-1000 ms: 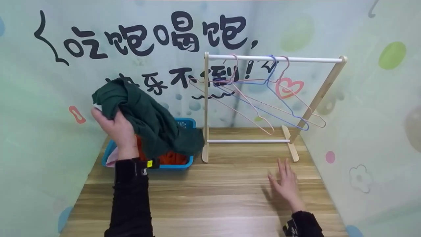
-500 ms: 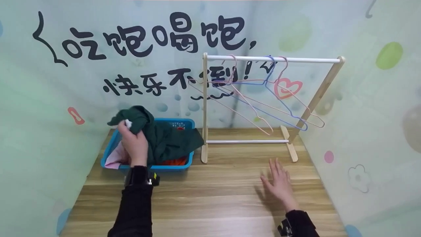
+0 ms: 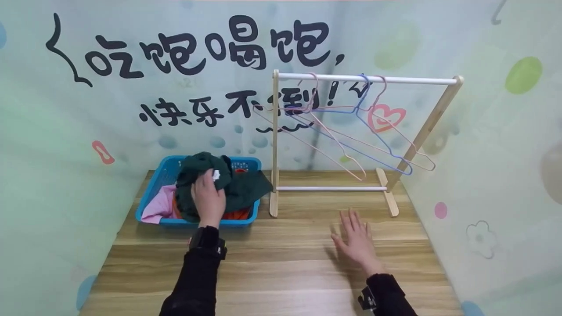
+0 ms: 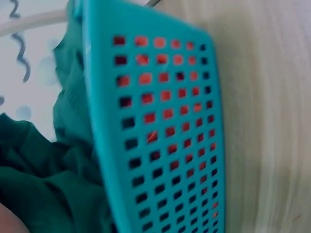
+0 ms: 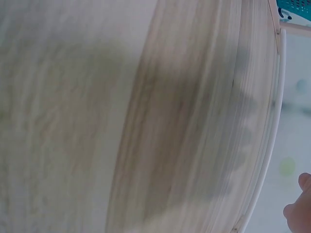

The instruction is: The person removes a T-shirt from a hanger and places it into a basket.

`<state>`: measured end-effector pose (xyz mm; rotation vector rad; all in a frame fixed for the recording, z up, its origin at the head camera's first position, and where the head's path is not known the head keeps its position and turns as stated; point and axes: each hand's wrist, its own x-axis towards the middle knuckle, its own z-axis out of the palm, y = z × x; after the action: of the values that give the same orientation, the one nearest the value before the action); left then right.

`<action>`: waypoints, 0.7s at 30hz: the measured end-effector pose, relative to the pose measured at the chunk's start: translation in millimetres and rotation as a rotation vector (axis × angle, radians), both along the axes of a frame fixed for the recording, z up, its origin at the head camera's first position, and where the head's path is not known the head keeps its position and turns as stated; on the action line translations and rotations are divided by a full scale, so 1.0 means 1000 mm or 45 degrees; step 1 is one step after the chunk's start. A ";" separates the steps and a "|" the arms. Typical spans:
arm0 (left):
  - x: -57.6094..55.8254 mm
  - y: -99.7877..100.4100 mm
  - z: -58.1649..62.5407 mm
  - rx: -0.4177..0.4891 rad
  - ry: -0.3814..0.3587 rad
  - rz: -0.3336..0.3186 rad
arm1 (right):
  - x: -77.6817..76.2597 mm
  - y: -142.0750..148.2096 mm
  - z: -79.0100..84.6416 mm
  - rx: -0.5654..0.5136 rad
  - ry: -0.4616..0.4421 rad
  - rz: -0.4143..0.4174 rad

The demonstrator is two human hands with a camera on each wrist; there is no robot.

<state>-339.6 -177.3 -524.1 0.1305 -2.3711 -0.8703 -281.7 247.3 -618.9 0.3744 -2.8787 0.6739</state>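
My left hand (image 3: 210, 202) holds a dark green garment (image 3: 246, 188) over the blue plastic basket (image 3: 147, 195). A small white patch (image 3: 216, 174) shows beside the fingers. Part of the green cloth hangs over the basket's right rim towards the rack. Pink cloth (image 3: 160, 205) and orange cloth (image 3: 237, 214) lie underneath in the basket. In the left wrist view, green folds (image 4: 53, 184) rise behind the basket's perforated wall (image 4: 170, 116); only a bit of the hand shows there. My right hand (image 3: 358, 243) hovers above the table with its fingers spread, holding nothing.
A wooden rack with a white top bar (image 3: 412, 80) stands at the back right. On it hang a blue hanger (image 3: 382, 142) and two pink hangers (image 3: 338, 142). Its left foot (image 3: 274, 206) is close to the basket. Printed walls border the wooden table (image 3: 281, 272).
My left hand has lowered the green garment into the basket, moving down and to the right. My right hand has drifted left, its fingers still spread.
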 end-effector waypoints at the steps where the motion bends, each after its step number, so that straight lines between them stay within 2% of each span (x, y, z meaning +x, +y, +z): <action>1: 0.000 0.003 -0.001 -0.023 -0.058 -0.011 | 0.000 -0.003 0.000 0.006 0.006 0.007; 8: 0.001 0.020 -0.014 -0.201 -0.448 -0.115 | 0.000 -0.017 0.000 0.009 0.080 0.060; 12: 0.001 0.024 -0.021 -0.301 -0.667 -0.213 | -0.001 -0.022 0.001 0.019 0.098 0.080; 16: 0.001 0.024 -0.026 -0.365 -0.906 -0.250 | -0.003 -0.027 0.003 0.038 0.089 0.100; 18: 0.001 0.024 -0.027 -0.389 -0.998 -0.250 | -0.004 -0.028 0.004 0.047 0.097 0.112; 21: 0.002 0.024 -0.027 -0.423 -1.071 -0.260 | -0.005 -0.030 0.006 0.075 0.104 0.128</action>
<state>-338.0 -152.9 -551.6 0.1385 -3.3298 -0.5439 -286.3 217.3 -612.4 0.5446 -2.8221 0.5764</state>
